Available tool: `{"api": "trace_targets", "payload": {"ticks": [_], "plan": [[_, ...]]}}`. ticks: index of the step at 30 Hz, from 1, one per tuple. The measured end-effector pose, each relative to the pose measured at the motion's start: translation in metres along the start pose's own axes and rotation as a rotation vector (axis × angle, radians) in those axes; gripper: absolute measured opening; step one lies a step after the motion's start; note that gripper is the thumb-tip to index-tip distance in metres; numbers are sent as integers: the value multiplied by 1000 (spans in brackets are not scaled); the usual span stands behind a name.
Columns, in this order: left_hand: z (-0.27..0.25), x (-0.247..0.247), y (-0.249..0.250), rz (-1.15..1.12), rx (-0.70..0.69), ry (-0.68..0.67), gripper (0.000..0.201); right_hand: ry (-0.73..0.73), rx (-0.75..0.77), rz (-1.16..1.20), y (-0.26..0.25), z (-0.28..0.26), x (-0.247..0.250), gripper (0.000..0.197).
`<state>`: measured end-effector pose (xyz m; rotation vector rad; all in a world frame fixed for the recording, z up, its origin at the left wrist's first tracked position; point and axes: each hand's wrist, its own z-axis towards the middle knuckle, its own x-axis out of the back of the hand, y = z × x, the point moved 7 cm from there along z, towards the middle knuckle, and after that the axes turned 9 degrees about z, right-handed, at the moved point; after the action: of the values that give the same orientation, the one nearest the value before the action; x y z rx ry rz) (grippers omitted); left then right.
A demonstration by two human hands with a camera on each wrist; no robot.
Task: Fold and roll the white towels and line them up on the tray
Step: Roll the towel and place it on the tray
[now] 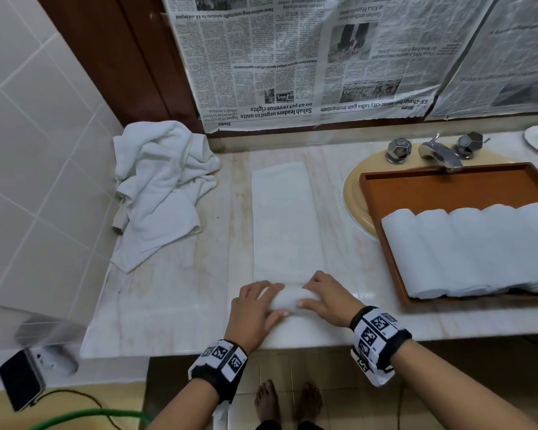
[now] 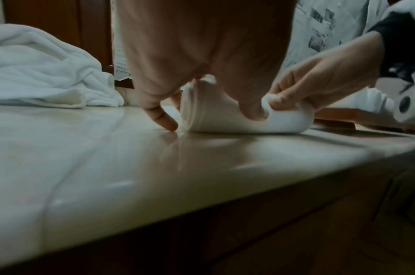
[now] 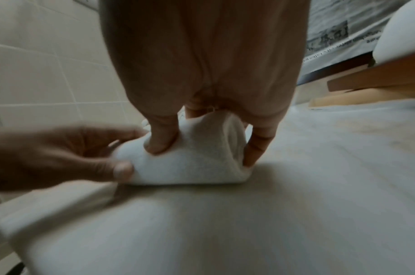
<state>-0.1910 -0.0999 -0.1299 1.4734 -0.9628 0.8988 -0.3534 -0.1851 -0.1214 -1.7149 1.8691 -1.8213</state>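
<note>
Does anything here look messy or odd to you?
Two things. The tray sits over the sink basin, under the faucet, an unusual perch. And a crumpled pile of towels slumps in the counter's far left corner, unlike the neat rolled towels on the tray.

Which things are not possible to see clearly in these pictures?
- Row of rolled towels on the tray: head view's right edge cuts it, so no full count.
- Near end of the folded towel: head view, partly covered by left hand and right hand.
- Heap of unfolded towels: tangled, number unclear.
- Newspaper: small print unreadable.
</note>
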Motion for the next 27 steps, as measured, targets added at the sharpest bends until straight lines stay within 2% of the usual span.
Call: {"api": "trace_targets", "payload": {"ticks": [3,6,10,13,16,19,22,25,27], "plan": [[0,-3,-3,27,2,-29,65,-49,-31,-89,-2,-4,-2,51],[7,-2,-4,-39,52,-90,72,123,60,-335,-11,-11,5,70],[16,0,-6,-164,119,-170,77,201,184,-424,-13,-22,-10,59],[19,1,-3,-111,137,-202,71,160,146,-322,-10,-18,-7,58],[15,12,5,125,-5,-66,63,60,38,-128,-4,-6,2,55],[14,19,11,164,-99,48,65,-17,-23,-21,-5,-2,9,48],[16,13,9,148,-63,-72,76,-140,-95,4,-4,-1,11,52],[16,9,6,56,-13,-141,79,-28,-79,-29,-3,-9,15,61],[17,7,5,-48,27,-173,78,57,4,-259,-11,-16,10,60]]}}
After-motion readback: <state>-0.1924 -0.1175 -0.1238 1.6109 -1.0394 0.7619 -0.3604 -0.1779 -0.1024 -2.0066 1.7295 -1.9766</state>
